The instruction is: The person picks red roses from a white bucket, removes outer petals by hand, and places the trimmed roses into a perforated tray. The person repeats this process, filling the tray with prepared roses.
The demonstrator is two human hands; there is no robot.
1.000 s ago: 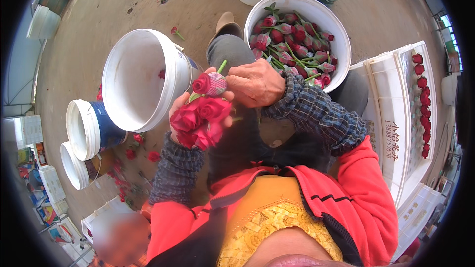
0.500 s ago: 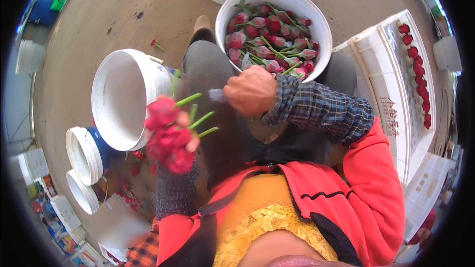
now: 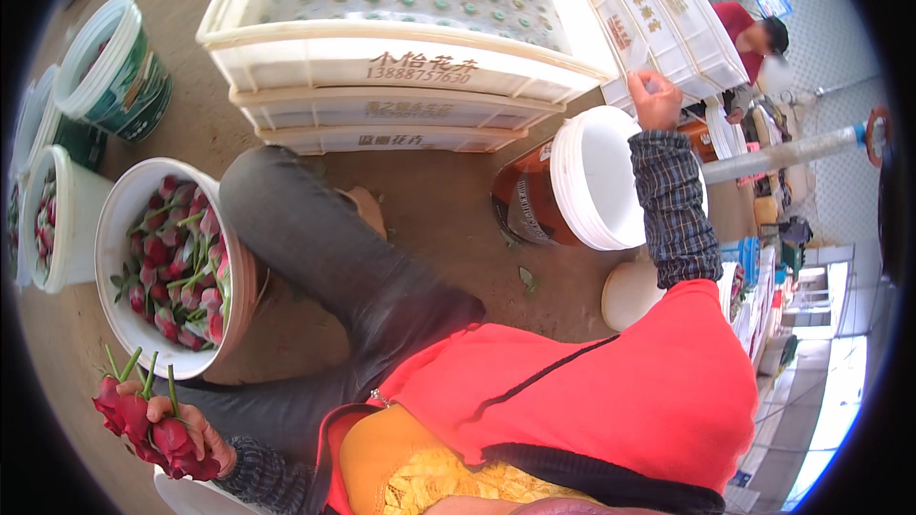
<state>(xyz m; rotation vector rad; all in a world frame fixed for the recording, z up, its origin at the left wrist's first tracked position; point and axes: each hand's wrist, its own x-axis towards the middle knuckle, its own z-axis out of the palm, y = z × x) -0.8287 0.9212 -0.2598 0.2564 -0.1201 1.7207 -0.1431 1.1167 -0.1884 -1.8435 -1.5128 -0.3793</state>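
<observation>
Rosebuds [image 3: 143,424], red with short green stems, sit bunched in the left hand [image 3: 186,439], low at the person's left side; its fingers are curled shut around the stems, heads pointing outward; the right hand [image 3: 656,100] is raised far off to the other side, fingers pinched together by the corner of a white plastic crate [image 3: 668,24], though whether anything small sits between the fingertips cannot be told; the two hands are well apart, with the person's bent knee in grey trousers [image 3: 324,238] between them; just above the left hand stands a round white bucket [image 3: 119,310] packed with more red buds and green stems; further out on that side are other white buckets [image 3: 72,219], one partly filled with buds; below the right hand lies an empty white bucket [image 3: 592,181] tipped on its side, smooth inside, with a brown outer wall; ahead, between the hands, a stack of flat white trays [image 3: 401,86] with a dimpled floor holds a row of red buds at its far edge; the ground is bare concrete [image 3: 448,200].
</observation>
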